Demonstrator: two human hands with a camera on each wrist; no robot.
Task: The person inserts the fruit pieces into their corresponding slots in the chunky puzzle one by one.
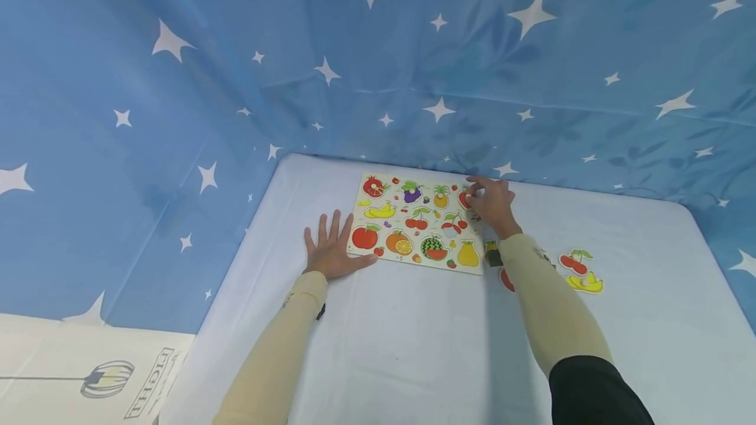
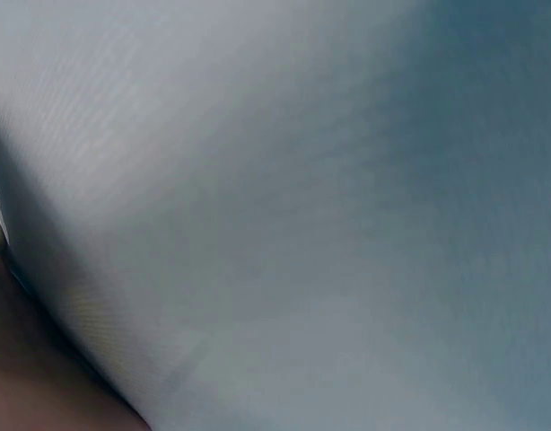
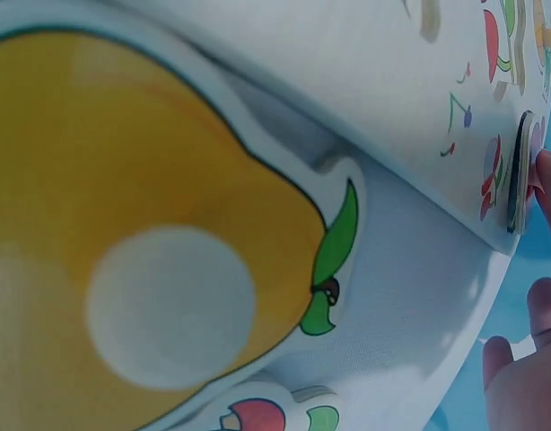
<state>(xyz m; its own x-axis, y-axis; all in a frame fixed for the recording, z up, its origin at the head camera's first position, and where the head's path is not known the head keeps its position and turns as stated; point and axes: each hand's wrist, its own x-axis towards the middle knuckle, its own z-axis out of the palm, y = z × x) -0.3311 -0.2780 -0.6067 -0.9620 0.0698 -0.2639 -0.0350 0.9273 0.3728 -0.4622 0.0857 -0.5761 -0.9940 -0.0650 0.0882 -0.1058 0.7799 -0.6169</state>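
A white fruit puzzle board (image 1: 397, 214) lies near the table's back edge. At its top right corner my right hand (image 1: 493, 205) pinches a red fruit puzzle piece (image 1: 463, 199). The right wrist view shows that piece (image 3: 521, 175) almost edge-on, tilted over the board, with fingertips at its far side. My left hand (image 1: 331, 251) rests on the table with fingers spread, its thumb by the board's lower left edge. Only a blurred bit of skin and pale cloth appear in the left wrist view.
Right of the board lie loose cherry (image 1: 575, 262) and banana (image 1: 585, 283) pieces. A red piece (image 1: 506, 280) is partly behind my right sleeve. A yellow pear piece with a white knob (image 3: 123, 171) looms in the right wrist view. Blue star-patterned cloth (image 1: 378, 103) hangs behind the table.
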